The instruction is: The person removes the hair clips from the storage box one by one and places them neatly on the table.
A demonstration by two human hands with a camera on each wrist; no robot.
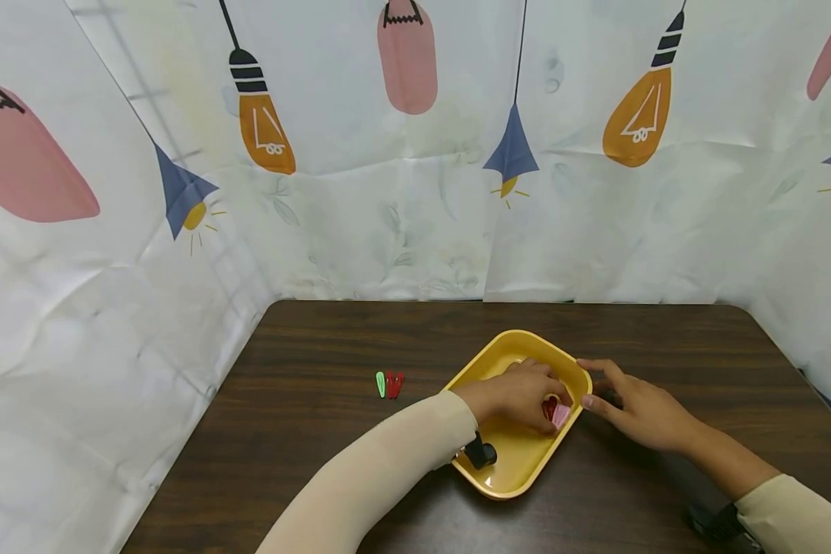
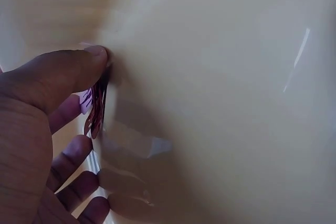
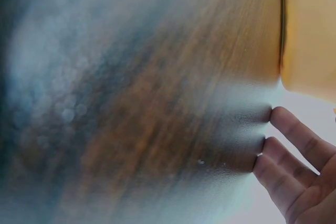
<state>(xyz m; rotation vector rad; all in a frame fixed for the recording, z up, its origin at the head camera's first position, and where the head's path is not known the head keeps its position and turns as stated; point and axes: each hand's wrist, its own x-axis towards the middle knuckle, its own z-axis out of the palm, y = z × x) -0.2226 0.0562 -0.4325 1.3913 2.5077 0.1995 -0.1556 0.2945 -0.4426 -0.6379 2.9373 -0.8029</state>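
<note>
A yellow tray sits on the dark wooden table. My left hand reaches inside it and pinches a red hair clip together with a pink one. In the left wrist view the thumb and fingers press the red clip against the tray wall. My right hand lies on the table beside the tray, its straight fingers touching the right rim.
A green clip and a red clip lie side by side on the table left of the tray. Patterned cloth walls close in the back and both sides. A black wrist camera hangs over the tray's near corner.
</note>
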